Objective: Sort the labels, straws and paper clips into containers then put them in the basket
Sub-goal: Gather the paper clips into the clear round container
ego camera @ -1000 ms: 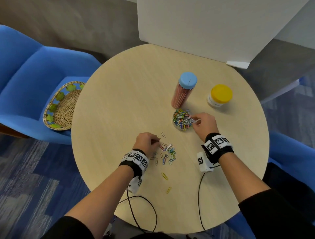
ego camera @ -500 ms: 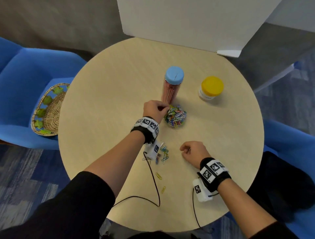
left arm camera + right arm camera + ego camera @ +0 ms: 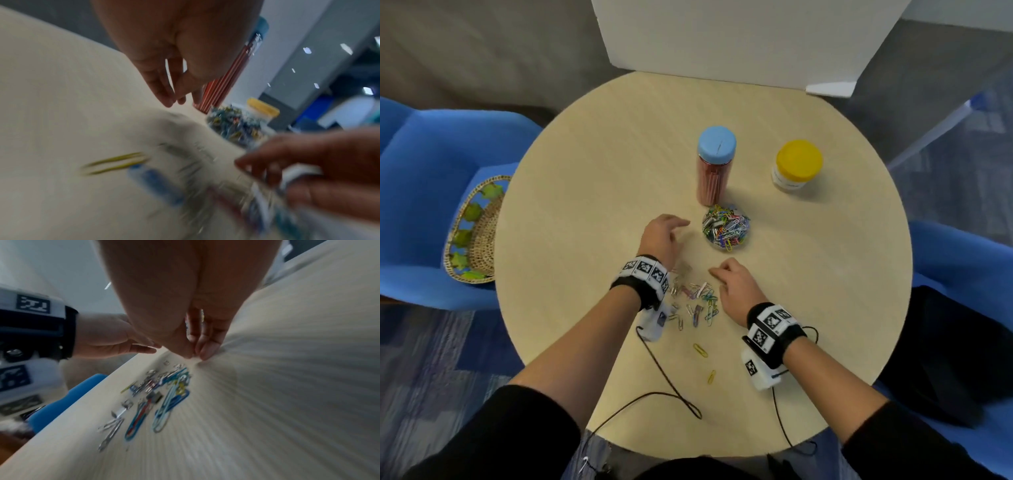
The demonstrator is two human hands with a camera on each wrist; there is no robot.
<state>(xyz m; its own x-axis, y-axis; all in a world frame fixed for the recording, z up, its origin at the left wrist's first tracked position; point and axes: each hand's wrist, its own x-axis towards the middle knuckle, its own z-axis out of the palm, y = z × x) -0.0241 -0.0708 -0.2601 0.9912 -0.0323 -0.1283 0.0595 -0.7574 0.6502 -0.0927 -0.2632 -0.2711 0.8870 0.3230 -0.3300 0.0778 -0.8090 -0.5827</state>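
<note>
Colourful paper clips [image 3: 697, 301] lie loose; the left hand [image 3: 661, 236] is empty with fingers relaxed, the right hand [image 3: 732, 287] pinches at the pile, so grab a few and drop them into the full little tub [image 3: 726, 228].

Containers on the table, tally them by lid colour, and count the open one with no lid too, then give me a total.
Blue lid: 1, the tall jar of straws
Yellow lid: 1, the short white jar
No lid: 1, the clear container of paper clips
Total: 3
</note>
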